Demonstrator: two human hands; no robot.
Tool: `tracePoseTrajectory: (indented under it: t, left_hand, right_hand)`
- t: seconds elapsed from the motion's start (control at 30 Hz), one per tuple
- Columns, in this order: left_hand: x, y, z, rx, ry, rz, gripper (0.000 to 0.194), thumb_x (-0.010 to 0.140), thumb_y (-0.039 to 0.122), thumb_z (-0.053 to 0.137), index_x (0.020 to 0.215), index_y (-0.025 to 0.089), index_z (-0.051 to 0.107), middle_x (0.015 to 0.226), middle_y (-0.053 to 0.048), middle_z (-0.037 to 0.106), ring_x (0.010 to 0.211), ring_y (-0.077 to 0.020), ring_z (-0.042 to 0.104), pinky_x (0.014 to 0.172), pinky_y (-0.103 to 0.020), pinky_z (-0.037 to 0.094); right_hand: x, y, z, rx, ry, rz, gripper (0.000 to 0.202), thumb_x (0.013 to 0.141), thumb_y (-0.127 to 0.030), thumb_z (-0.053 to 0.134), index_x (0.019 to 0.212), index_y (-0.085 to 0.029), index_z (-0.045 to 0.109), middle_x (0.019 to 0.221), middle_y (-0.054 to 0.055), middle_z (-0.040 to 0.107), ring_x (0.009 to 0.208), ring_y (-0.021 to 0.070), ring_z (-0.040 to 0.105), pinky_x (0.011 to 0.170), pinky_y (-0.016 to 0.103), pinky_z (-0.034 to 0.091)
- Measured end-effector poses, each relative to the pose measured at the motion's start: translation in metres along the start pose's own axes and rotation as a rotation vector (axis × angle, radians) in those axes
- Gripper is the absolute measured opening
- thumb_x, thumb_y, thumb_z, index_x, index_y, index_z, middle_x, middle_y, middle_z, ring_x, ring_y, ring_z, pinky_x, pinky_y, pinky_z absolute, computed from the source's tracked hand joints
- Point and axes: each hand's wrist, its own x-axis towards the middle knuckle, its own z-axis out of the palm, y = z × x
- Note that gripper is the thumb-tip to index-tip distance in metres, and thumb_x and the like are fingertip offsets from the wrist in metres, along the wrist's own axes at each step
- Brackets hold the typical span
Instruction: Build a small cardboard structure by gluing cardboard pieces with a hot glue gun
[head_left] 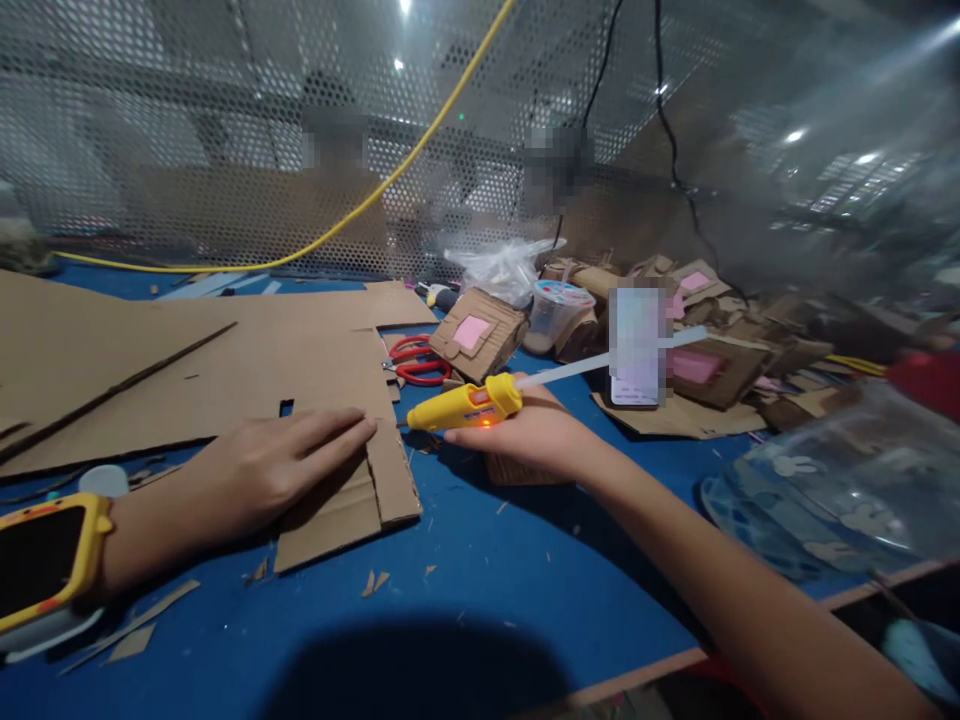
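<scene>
My right hand (536, 432) is wrapped round a yellow hot glue gun (465, 405), whose nozzle points left at the edge of a cardboard piece (394, 475). A long whitish glue stick (570, 370) sticks out of its back end, and a small orange light glows on its side. With fingers stretched out, my left hand (277, 460) lies flat on the cardboard. Whether the nozzle touches the cardboard I cannot tell. Just beyond the gun lie red-handled pliers or cutters (420, 362), partly hidden by a small cardboard box (480, 335) with a pink square.
A large cardboard sheet (300, 350) covers the left of the blue table (480, 590). Behind stand a plastic cup (551, 315), a plastic bag (495, 268) and a phone (637, 350). Cardboard pieces (720, 370) pile up at right. A yellow cable (390, 180) hangs before the mesh screen (225, 120).
</scene>
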Motion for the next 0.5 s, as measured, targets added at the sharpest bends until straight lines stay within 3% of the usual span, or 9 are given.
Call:
tracePoseTrajectory:
  t: [0.2, 0.5]
  left_hand:
    - [0.0014, 0.0027, 0.0026, 0.028, -0.003, 0.015, 0.054, 0.107, 0.018, 0.035, 0.16, 0.019, 0.035, 0.117, -0.019, 0.077, 0.08, -0.0247, 0.077, 0.05, -0.027, 0.056]
    - [0.0011, 0.004, 0.0009, 0.04, -0.004, 0.003, 0.057, 0.105, 0.016, 0.036, 0.162, 0.021, 0.031, 0.117, -0.018, 0.078, 0.079, -0.0233, 0.078, 0.048, -0.026, 0.055]
  right_hand:
    - [0.0006, -0.0051, 0.0021, -0.011, 0.055, 0.009, 0.022, 0.079, -0.022, 0.08, 0.101, -0.02, 0.08, 0.103, 0.004, 0.082, 0.099, 0.0256, 0.077, 0.091, 0.033, 0.061]
    - [0.0048, -0.0039, 0.0034, -0.111, 0.039, 0.021, 0.021, 0.077, -0.028, 0.08, 0.098, -0.023, 0.08, 0.098, 0.003, 0.083, 0.093, 0.0245, 0.076, 0.085, 0.033, 0.061]
